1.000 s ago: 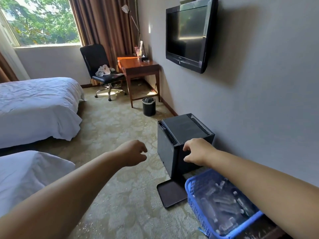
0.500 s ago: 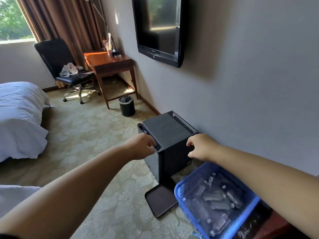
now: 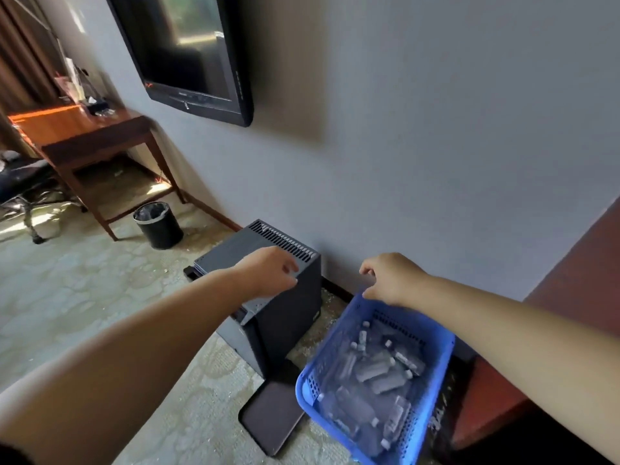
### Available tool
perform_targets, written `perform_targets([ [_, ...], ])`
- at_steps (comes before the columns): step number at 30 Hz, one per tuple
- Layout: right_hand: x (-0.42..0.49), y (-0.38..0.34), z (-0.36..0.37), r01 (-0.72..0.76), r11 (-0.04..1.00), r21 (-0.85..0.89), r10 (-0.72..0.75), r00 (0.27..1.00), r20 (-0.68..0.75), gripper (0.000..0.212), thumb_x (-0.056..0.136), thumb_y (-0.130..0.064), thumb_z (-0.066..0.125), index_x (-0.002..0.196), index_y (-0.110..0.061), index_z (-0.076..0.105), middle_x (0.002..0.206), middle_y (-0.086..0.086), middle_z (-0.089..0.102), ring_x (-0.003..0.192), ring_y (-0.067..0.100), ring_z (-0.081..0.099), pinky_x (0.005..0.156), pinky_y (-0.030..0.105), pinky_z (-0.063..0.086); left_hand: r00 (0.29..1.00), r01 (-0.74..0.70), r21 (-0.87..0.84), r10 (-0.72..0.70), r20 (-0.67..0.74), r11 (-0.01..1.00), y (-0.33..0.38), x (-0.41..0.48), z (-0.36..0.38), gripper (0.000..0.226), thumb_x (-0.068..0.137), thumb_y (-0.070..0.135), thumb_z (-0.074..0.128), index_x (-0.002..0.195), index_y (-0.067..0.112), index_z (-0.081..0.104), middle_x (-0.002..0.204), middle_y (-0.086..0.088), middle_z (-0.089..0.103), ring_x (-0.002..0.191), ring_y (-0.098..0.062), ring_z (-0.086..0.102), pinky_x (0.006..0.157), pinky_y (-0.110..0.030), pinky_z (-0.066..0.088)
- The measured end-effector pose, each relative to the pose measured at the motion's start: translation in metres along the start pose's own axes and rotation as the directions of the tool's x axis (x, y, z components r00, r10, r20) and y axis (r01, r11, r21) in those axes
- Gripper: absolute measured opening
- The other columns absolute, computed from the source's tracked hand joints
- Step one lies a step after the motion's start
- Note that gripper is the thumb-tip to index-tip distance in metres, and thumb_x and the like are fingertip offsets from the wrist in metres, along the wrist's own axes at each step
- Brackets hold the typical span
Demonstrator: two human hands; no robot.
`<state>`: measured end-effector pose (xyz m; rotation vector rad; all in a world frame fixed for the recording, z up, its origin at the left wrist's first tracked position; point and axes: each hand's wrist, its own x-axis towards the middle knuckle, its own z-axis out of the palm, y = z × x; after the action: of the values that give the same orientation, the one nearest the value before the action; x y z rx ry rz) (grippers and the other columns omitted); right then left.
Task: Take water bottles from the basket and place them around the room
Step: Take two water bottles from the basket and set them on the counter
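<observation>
A carpeted room with a grey wall ahead. Both hands are empty, fingers loosely curled. The left hand (image 3: 268,277) hangs over the top of a black cabinet (image 3: 235,253), the right hand (image 3: 393,280) over the far rim of the blue basket (image 3: 330,360). The water bottles (image 3: 379,375) lie heaped inside the basket, just beside the cabinet.

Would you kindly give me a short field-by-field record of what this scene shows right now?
basket: blue perforated plastic basket, right of the black vented box
contents: clear plastic water bottles lying jumbled inside
left hand: over the box's top, fingers loosely curled, holding nothing
right hand: above the basket's far rim, holding nothing
nearby: flat black tray on the floor; round black waste bin by the wooden desk
</observation>
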<state>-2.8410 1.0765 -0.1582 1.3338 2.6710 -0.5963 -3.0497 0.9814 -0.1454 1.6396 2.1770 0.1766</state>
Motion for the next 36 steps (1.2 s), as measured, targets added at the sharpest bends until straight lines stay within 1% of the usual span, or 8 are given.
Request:
perform_targets([
  [5,0.000,0.039,-0.001,-0.141,0.988,0.068,0.143,0.989,-0.031,0.053,0.083,-0.024,0.067,0.133,-0.017,0.050,0.130,0.006,0.055,0.112,0.024,0.056,0.086,0.030,0.047,0.987,-0.151,-0.001,0.151,0.046,0.988,0.031,0.047,0.008,0.026,0.085,0.021,0.059,0.110,0.020,0.068,0.113,0.002,0.067,0.103,-0.017,0.061,0.086,-0.024,0.046],
  [10,-0.002,0.061,0.002,-0.297,0.943,0.151,0.305,0.952,-0.036,0.065,0.082,-0.020,0.068,0.141,-0.017,0.040,0.129,0.007,0.055,0.091,0.021,0.060,0.076,0.029,0.049,0.954,-0.267,0.016,0.262,0.146,0.964,0.046,0.081,0.019,0.030,0.086,0.022,0.058,0.115,0.018,0.066,0.116,0.000,0.067,0.105,-0.018,0.061,0.090,-0.025,0.046],
  [13,-0.001,0.065,0.008,-0.379,0.905,0.192,0.394,0.918,-0.045,0.065,0.081,-0.020,0.069,0.140,-0.017,0.041,0.135,0.008,0.052,0.111,0.024,0.057,0.084,0.027,0.046,0.929,-0.333,0.042,0.320,0.185,0.942,0.044,0.104,0.019,0.029,0.086,0.023,0.058,0.114,0.019,0.066,0.117,0.000,0.067,0.106,-0.018,0.062,0.091,-0.027,0.047],
  [19,-0.001,0.053,0.025,-0.509,0.811,0.287,0.537,0.843,-0.022,0.064,0.080,-0.017,0.065,0.139,-0.014,0.041,0.130,0.011,0.056,0.115,0.026,0.056,0.092,0.032,0.048,0.847,-0.475,0.035,0.447,0.287,0.879,0.043,0.142,0.018,0.030,0.086,0.026,0.059,0.114,0.019,0.065,0.117,0.001,0.066,0.105,-0.016,0.061,0.094,-0.031,0.048],
  [22,0.003,0.047,0.035,-0.554,0.776,0.300,0.585,0.811,-0.015,0.053,0.080,-0.016,0.064,0.130,-0.009,0.049,0.127,0.013,0.058,0.115,0.029,0.056,0.094,0.035,0.048,0.806,-0.532,0.031,0.495,0.324,0.846,0.038,0.156,0.022,0.030,0.087,0.026,0.058,0.116,0.018,0.064,0.118,0.000,0.066,0.105,-0.016,0.061,0.093,-0.029,0.047],
  [26,0.003,0.041,0.058,-0.603,0.732,0.318,0.619,0.783,0.059,0.060,0.083,-0.021,0.064,0.139,-0.016,0.043,0.134,0.007,0.054,0.118,0.025,0.054,0.093,0.030,0.045,0.756,-0.582,0.052,0.516,0.404,0.812,0.033,0.165,0.039,0.032,0.088,0.025,0.056,0.118,0.018,0.064,0.120,0.000,0.065,0.109,-0.017,0.060,0.097,-0.031,0.047],
  [29,0.001,0.042,0.077,-0.617,0.713,0.333,0.626,0.774,0.094,0.061,0.084,-0.023,0.064,0.140,-0.016,0.041,0.133,0.008,0.055,0.116,0.025,0.055,0.094,0.032,0.047,0.726,-0.606,0.054,0.525,0.444,0.794,0.034,0.164,0.054,0.034,0.089,0.026,0.055,0.121,0.017,0.062,0.124,0.000,0.064,0.112,-0.016,0.058,0.099,-0.031,0.045],
  [36,-0.002,0.069,0.107,-0.614,0.698,0.368,0.616,0.777,0.128,0.050,0.081,-0.017,0.063,0.129,-0.014,0.051,0.118,0.013,0.063,0.108,0.028,0.059,0.092,0.041,0.050,0.724,-0.587,0.037,0.505,0.470,0.809,0.043,0.160,0.093,0.035,0.091,0.026,0.052,0.124,0.017,0.060,0.126,0.001,0.061,0.113,-0.017,0.058,0.097,-0.032,0.045],
])
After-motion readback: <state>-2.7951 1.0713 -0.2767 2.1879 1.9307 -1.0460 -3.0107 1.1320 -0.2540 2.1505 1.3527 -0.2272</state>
